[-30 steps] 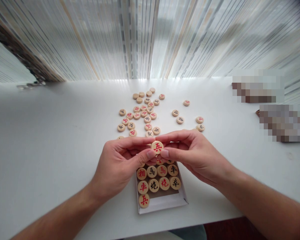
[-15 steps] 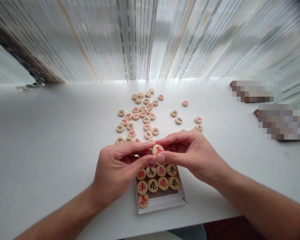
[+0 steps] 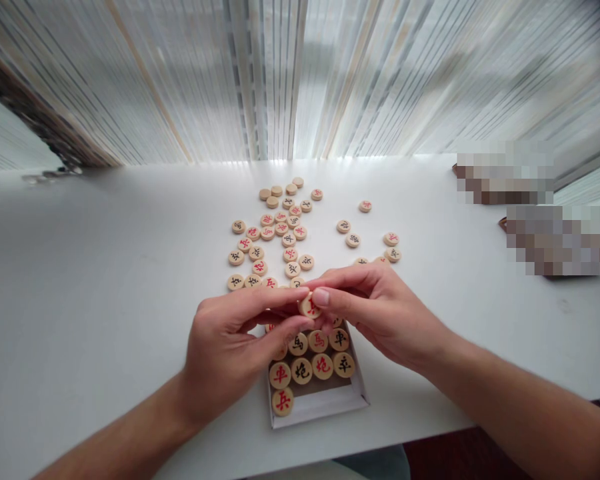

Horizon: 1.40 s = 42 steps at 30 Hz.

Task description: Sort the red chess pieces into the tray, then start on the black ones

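A round wooden Chinese chess piece (image 3: 309,307) with a red character is pinched above the box by both hands. My left hand (image 3: 240,333) grips it between thumb and forefinger from the left. My right hand (image 3: 375,303) has its thumb across the piece's face, with fingers partly hidden behind. Beneath them lies a shallow white box (image 3: 325,408) with rows of pieces marked in red and black; its far part is covered by my hands. A red-marked piece (image 3: 283,401) sits alone in the box's near left corner, beside a bare strip of its floor.
Several loose chess pieces (image 3: 290,255) lie scattered on the white table (image 3: 130,280) beyond my hands, some blank side up. A few (image 3: 393,253) are farther right. Two blurred-out objects (image 3: 560,240) stand at the right. A striped curtain (image 3: 280,80) hangs along the back edge.
The piece has turned slightly between my fingers, and my right thumb has shifted up over its face. The whole view has slid a little, moving things leftward.
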Each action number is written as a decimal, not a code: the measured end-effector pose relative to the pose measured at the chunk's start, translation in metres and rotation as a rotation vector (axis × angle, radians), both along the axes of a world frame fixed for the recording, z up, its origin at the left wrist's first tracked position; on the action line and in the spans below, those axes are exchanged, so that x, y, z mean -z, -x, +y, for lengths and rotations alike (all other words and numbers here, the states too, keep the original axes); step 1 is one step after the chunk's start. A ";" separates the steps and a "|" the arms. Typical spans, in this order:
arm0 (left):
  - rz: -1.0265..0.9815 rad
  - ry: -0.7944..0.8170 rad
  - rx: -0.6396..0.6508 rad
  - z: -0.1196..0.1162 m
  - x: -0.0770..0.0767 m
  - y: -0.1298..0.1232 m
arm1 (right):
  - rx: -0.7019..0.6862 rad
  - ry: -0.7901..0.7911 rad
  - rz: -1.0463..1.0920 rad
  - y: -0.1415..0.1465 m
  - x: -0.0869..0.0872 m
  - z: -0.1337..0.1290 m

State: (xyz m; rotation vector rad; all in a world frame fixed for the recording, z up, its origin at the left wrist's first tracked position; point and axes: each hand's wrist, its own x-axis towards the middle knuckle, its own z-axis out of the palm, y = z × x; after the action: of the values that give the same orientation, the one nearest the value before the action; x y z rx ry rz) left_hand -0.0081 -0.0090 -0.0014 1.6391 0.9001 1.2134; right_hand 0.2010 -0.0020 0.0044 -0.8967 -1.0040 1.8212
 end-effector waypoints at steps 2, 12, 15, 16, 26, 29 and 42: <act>-0.051 0.080 0.003 0.000 0.000 -0.001 | -0.014 0.016 0.019 0.000 0.001 0.000; -0.035 0.080 -0.046 0.004 0.000 0.002 | -0.063 0.059 0.052 0.000 0.002 0.001; -0.010 0.018 -0.009 0.003 0.001 0.002 | -0.031 0.101 0.046 0.000 0.003 0.001; 0.002 -0.006 0.001 0.002 0.002 0.001 | -0.019 0.115 0.041 0.000 0.003 0.000; 0.021 -0.030 0.041 0.000 0.002 0.001 | 0.028 0.086 0.007 0.002 0.002 -0.004; -0.012 0.041 0.031 0.000 0.001 0.001 | 0.022 0.038 0.014 0.002 0.002 -0.003; -0.073 0.144 -0.022 0.003 -0.003 -0.001 | -0.028 0.085 0.087 -0.001 0.002 -0.003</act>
State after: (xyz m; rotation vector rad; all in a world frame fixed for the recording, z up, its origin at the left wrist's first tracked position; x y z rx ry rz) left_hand -0.0075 -0.0061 0.0017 1.4655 0.9397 1.1867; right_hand 0.2017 -0.0051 0.0028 -0.8499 -0.8942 1.9226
